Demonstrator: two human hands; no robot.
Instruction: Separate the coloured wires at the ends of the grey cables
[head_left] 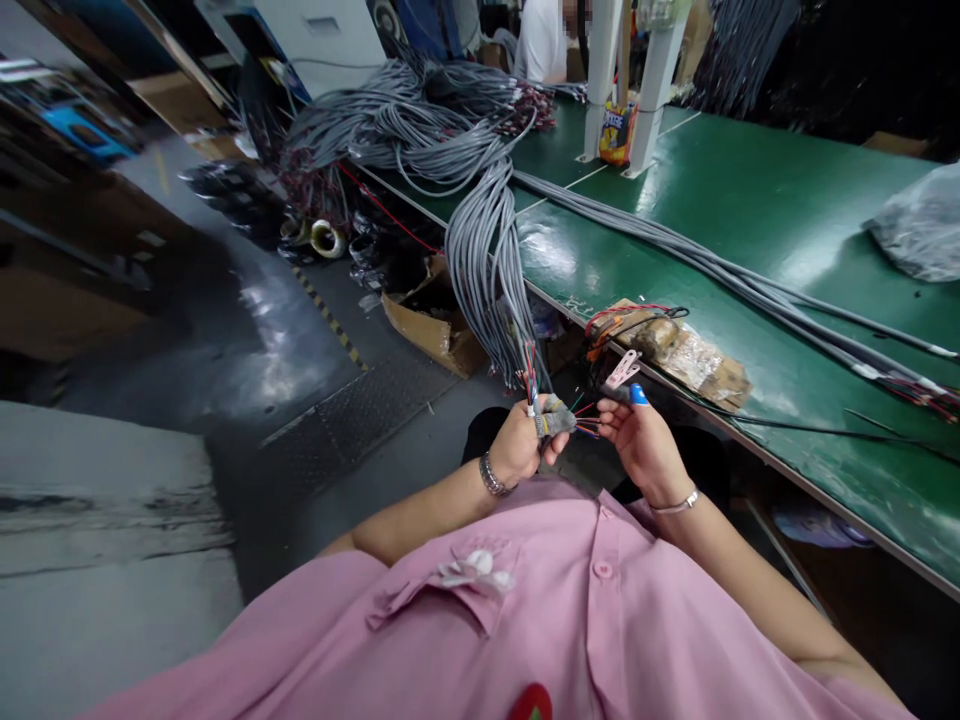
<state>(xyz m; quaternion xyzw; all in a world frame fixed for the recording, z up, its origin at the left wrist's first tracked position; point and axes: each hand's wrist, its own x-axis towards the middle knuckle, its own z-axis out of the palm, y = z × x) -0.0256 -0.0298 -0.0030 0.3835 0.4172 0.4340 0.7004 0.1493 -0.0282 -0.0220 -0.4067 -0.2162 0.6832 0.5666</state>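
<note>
My left hand (519, 445), with grey fabric covers on some fingers, is closed around the end of a grey cable. Coloured wires (587, 427) fan out from it toward the right, and more wire ends (531, 368) stand up above the fist. My right hand (643, 452), its thumb tipped with a blue cover, has its fingers curled in against the tips of the fanned wires. Just beyond that hand a pale pink clip (623, 370) sits at the bench edge. A thick bundle of grey cables (491, 250) hangs over the edge toward my left hand.
On the green bench (750, 190) lie a long run of grey cables (697, 255), a taped wooden block (675, 350) and a plastic bag (922, 222). A large cable heap (397, 120) covers the far end. Below the edge stands an open cardboard box (435, 325). A person (541, 40) is behind the posts.
</note>
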